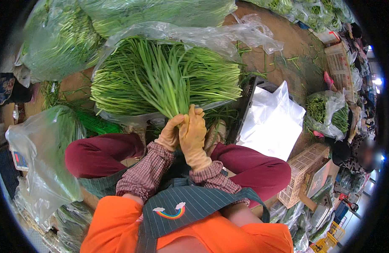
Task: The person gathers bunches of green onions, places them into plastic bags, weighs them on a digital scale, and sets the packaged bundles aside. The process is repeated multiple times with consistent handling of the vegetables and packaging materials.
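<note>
Both my hands wear tan rubber gloves and meet around the base of a bunch of garlic chives [164, 85]. My left hand [171, 132] grips the stems from the left, and my right hand [193, 132] closes on them from the right. The leaves fan out away from me. Beyond my hands lies a large pile of garlic chives [210, 76], its pale stem ends showing at both left and right sides. That pile rests in an opened clear plastic bag [188, 33]. The lower ends of the held bunch are hidden by my gloves.
To the right, white plastic sheets [267, 123] lie over a black crate [245, 110]. A beige plastic crate [303, 170] stands beside my right knee. Filled bags of greens [61, 41] sit at the far left, and a clear bag [46, 158] stands by my left knee. A person [355, 155] is at the right.
</note>
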Demonstrator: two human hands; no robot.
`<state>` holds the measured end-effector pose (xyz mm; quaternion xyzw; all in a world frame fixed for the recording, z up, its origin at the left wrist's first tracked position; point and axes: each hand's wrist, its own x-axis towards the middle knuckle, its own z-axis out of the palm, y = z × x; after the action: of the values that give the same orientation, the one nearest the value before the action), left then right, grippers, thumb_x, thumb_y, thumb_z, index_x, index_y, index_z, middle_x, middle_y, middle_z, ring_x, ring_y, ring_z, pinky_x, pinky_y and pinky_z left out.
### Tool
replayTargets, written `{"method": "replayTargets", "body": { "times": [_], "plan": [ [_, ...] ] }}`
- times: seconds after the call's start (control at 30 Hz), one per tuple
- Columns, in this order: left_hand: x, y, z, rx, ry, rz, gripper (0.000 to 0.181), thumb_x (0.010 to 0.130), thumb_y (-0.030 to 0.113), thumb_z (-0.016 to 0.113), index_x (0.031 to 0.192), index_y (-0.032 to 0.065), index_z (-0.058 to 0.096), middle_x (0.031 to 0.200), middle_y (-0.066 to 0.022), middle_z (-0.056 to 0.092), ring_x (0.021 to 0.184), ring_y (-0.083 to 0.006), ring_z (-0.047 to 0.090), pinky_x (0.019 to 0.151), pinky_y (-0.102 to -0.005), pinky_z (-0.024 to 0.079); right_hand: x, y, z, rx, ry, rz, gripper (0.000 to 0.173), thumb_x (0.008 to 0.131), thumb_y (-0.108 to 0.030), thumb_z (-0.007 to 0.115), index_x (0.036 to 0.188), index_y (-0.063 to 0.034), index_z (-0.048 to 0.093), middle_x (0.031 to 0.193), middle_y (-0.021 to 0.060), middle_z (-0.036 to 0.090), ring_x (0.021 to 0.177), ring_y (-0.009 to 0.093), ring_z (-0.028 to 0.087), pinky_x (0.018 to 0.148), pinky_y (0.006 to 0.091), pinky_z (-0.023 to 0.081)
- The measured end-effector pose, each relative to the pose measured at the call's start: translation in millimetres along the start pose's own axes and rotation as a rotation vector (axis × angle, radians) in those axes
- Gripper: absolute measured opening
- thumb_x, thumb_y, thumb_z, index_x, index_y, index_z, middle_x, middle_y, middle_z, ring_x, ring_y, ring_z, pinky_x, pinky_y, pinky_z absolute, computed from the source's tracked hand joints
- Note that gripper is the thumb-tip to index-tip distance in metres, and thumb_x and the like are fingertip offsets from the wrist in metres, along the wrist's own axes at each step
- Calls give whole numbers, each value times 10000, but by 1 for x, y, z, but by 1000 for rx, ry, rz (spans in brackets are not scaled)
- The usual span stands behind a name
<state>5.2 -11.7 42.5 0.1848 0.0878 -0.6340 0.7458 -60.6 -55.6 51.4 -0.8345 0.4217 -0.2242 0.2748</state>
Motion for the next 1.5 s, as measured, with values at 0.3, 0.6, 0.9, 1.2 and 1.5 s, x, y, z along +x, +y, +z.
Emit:
{"method": "replayTargets", "body": {
  "times": [0.3,0.6,0.9,1.2,1.5],
  "plan": [
    [-60,35,-8,568,327,179,377,684,49,659,1037,-2,538,753,-83,607,640,-186,588,558,-277,480,8,19,-23,299,-158,-126,261,863,-253,481,958,-37,593,879,113,600,814,299,545,722,403,425],
    [-86,29,8,812,173,580,624,594,-45,720,1157,31,464,989,-54,579,865,-159,571,709,-278,477,50,-127,-83,61,-31,-609,655,639,-210,630,1266,-181,441,1363,162,294,1228,355,265,992,423,206],
    [-91,27,10,746,124,619,619,592,-89,715,1150,29,473,1029,-52,574,921,-161,556,791,-301,460,62,-128,-70,45,107,-699,477,614,-134,674,1079,-102,575,1211,145,475,1064,333,454,900,423,355],
    [-102,53,17,968,141,647,425,601,-59,719,992,18,573,848,-60,630,776,-149,599,679,-281,491,77,12,-130,51,561,-14,241,739,-197,648,880,-9,594,1034,170,576,953,297,517,864,384,380],
    [-96,47,27,1036,96,809,684,586,-109,712,1193,36,432,1106,-51,536,981,-163,539,821,-304,466,40,-163,-117,-131,114,-669,539,620,-137,658,1142,-113,528,1318,163,364,1217,337,330,979,406,289]
  ]
}}
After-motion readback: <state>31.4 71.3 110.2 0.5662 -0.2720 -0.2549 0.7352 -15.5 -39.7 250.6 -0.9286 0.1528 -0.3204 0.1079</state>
